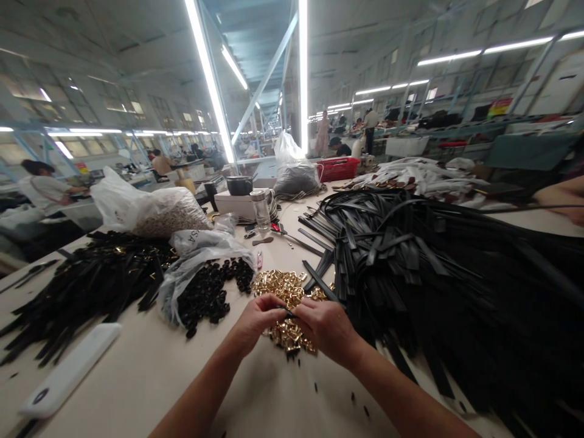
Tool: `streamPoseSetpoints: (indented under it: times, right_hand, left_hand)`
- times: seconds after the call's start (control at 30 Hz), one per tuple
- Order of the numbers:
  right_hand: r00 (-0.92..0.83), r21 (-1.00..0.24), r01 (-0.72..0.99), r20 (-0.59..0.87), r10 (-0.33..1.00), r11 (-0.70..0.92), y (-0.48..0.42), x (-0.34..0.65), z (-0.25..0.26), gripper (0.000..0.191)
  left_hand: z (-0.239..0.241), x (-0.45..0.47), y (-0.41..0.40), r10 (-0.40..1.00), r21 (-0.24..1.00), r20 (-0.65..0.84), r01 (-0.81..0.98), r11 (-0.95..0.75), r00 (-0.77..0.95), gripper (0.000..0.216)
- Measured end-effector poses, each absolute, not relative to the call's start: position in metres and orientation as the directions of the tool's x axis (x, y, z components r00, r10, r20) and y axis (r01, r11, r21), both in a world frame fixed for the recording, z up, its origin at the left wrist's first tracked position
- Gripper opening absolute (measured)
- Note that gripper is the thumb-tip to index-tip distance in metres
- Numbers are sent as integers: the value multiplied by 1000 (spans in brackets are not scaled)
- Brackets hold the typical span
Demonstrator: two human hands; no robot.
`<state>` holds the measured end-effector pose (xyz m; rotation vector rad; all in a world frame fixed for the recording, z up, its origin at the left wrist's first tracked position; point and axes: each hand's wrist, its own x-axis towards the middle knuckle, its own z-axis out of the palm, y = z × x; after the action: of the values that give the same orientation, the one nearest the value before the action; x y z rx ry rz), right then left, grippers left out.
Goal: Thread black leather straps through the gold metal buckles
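My left hand (pixel 255 319) and my right hand (pixel 326 325) meet over a pile of gold metal buckles (pixel 285 283), fingertips pinched close together. Between them shows a black strap end (pixel 288 312), mostly covered by the fingers, so its full shape is hidden. Left of the pile, small black loops (pixel 205 292) spill from a clear plastic bag (pixel 189 252). A big heap of black straps (pixel 383 243) lies to the right, some reaching up to the buckles near my right hand.
At the left lie black straps with gold buckles (pixel 114 267) and a white device (pixel 73 368). Beyond the loops are a glass jar (pixel 261 212), red-handled scissors (pixel 292 236), a filled plastic bag (pixel 168 210) and a red basket (pixel 338 170). Another person's arm (pixel 563 198) rests at far right.
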<state>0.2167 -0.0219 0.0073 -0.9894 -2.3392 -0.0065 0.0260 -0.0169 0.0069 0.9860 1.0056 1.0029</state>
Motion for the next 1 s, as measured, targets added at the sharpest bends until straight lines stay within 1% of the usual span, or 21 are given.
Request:
streamPoseSetpoints:
  times: [0.07,0.17,0.3,0.4,0.5,0.57,0.63,0.7,0.8,0.87,1.0]
  right_hand:
    - [-554,-247,636,514,655,731,-21,218,7,19]
    - [-561,-274,616,506,655,739,-20,220,9,18]
    - [-581,-251,605,510,634,756,-21,222,15,19]
    - [-588,-230,605,517,622,763,-23,222,20,19]
    - [-574,-232,620,517,635,749,-24,218,18,20]
    - [-553,-258,632,510,659,730,-25,215,14,19]
    - [-515,-320,633,505,692,705,-25,213,9,16]
    - [-461,-415,610,506,729,675,-24,212,6,12]
    - [-389,-566,524,506,770,637,-23,212,5,10]
    - [-359,-647,457,493,792,610,-23,212,5,11]
    - [-318,-761,359,445,837,541,-22,209,4,13]
  left_hand:
    - [7,25,-17,957,961,-187,-161,225,222,22]
    - [6,26,-18,947,945,-221,-191,267,233,24]
    - [4,28,-18,923,907,-254,-261,331,288,26]
    - [3,29,-19,915,892,-270,-279,355,299,27]
    - [3,30,-19,920,900,-265,-270,343,288,27]
    - [4,30,-19,926,903,-255,-274,331,277,27]
    - [4,30,-18,930,895,-247,-304,327,273,26]
    - [5,29,-17,932,870,-245,-363,333,268,25]
    - [7,31,-18,928,809,-272,-462,363,253,24]
    - [7,32,-19,919,779,-295,-491,389,261,24]
    - [4,29,-17,912,760,-288,-510,403,292,24]
